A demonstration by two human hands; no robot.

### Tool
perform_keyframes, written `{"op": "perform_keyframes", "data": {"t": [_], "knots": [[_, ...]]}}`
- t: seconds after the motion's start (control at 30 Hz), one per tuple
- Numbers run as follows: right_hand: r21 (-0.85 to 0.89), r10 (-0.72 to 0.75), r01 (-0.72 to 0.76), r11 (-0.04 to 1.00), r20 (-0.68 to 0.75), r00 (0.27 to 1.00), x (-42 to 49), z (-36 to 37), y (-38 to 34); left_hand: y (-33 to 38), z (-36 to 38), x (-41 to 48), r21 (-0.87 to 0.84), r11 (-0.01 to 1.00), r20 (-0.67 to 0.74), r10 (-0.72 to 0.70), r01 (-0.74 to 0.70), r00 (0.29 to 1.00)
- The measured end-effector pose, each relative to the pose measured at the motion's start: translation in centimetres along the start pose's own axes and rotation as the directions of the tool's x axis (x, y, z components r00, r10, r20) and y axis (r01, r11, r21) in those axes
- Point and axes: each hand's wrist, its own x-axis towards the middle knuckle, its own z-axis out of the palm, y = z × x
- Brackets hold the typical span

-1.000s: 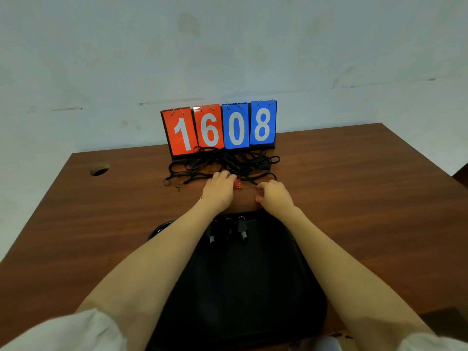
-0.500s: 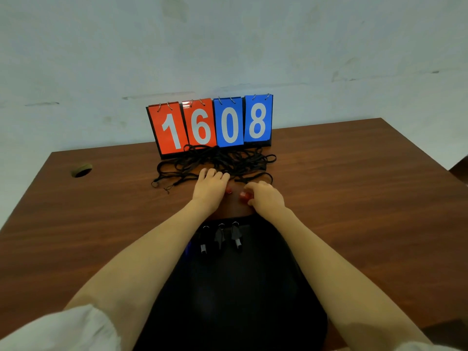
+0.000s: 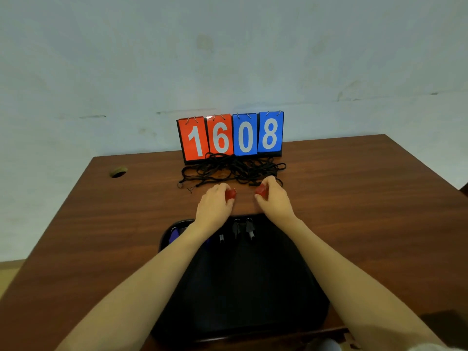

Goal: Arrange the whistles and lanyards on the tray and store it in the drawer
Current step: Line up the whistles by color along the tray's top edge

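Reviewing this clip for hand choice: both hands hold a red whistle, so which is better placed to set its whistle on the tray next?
Probably the left hand: its red whistle sits nearer the tray rim and the whistles already lined up there. The right hand holds its own slightly farther back.

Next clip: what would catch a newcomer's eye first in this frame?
The flip scoreboard at the far middle of the table, two red cards and two blue reading 1608, stands out most. Just in front of it lies a tangle of black lanyards. Nearer, the left hand and right hand each grip a small red whistle, just beyond the black tray, where a few dark whistles already lie.
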Motion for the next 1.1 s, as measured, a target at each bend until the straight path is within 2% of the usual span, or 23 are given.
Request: {"op": "perform_keyframes", "data": {"t": [0.07, 0.13, 0.23, 0.4, 0.57, 0.77, 0.93, 1.1], "knots": [[0.161, 0.014, -0.012, 0.987, -0.013, 1.0, -1.7, -0.7, -0.6, 0.8, -0.7, -1.9, -0.183, 0.978, 0.035, -0.094, 0.099, 0.995], [0.188, -0.037, 0.037, 0.981, -0.006, 0.999, -3.2, -1.2, -0.9, 1.7, -1.0, -3.8, -0.286, 0.953, 0.075, -0.08, 0.098, 0.994], [0.178, -0.008, 0.007, 0.984, 0.002, 1.0, -5.1, -1.3, -0.8, 2.4, -1.2, -6.0, -0.32, 0.946, 0.091, -0.023, 0.051, 0.996], [0.34, 0.143, -0.125, 0.932, -0.028, 0.989, -7.7, -1.5, -0.5, 3.0, -2.1, -8.0, -0.406, 0.906, 0.099, -0.09, 0.123, 0.991], [0.385, 0.219, -0.195, 0.902, -0.018, 0.976, -9.0, -2.4, -0.3, 3.3, -2.7, -9.5, -0.38, 0.912, 0.114, -0.12, 0.155, 0.986], [0.405, 0.322, -0.322, 0.856, 0.071, 0.944, -8.7, -2.4, 0.5, 3.1, -2.3, -9.9, -0.385, 0.893, 0.116, -0.201, 0.231, 0.973], [0.405, 0.285, -0.299, 0.864, 0.096, 0.954, -8.5, -1.5, 1.5, 2.8, -2.0, -9.8, -0.322, 0.929, 0.127, -0.149, 0.183, 0.981], [0.394, 0.3, -0.293, 0.871, 0.046, 0.953, -7.9, -0.4, 2.5, 2.9, -1.8, -9.6, -0.237, 0.962, 0.158, -0.098, 0.134, 0.983]]}}
